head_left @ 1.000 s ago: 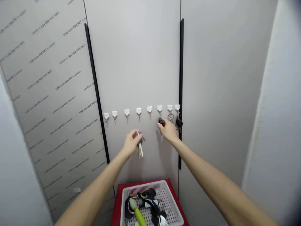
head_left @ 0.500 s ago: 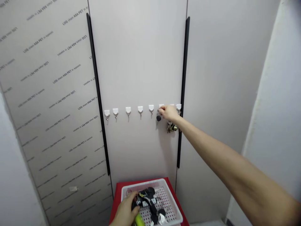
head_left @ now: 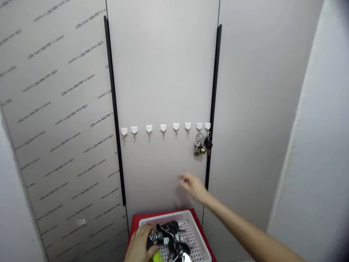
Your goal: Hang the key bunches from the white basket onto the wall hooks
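Observation:
Over the left side of a white perforated basket (head_left: pixel 203 240) is my left hand (head_left: pixel 139 243), its fingers and thumb curled about a dark piece there; what exactly they grip is partly hidden. Black-headed keys (head_left: pixel 173 226) and dark parts with metal bits lie jumbled in the basket, a yellow-green piece (head_left: pixel 157 256) beside my left thumb. My right hand (head_left: pixel 192 185) is in front of the panel, above the basket, fingers bent and smeared by motion. No key shows in it. A key ring (head_left: pixel 200 145) and a black-headed key (head_left: pixel 208 143) hang on the two rightmost hooks.
A row of white hooks (head_left: pixel 163 128) runs across the pale panel (head_left: pixel 163 72), between two long black handles (head_left: pixel 113 94) (head_left: pixel 215 83). Beneath the basket is a red surface (head_left: pixel 135 220). Patterned panelling (head_left: pixel 62 109) stands at left, a white wall (head_left: pixel 308 145) at right.
My right hand has dropped from the sixth hook toward the basket. The black-headed key it held there no longer shows at that hook. My left hand has stayed at the basket, shifting slightly left.

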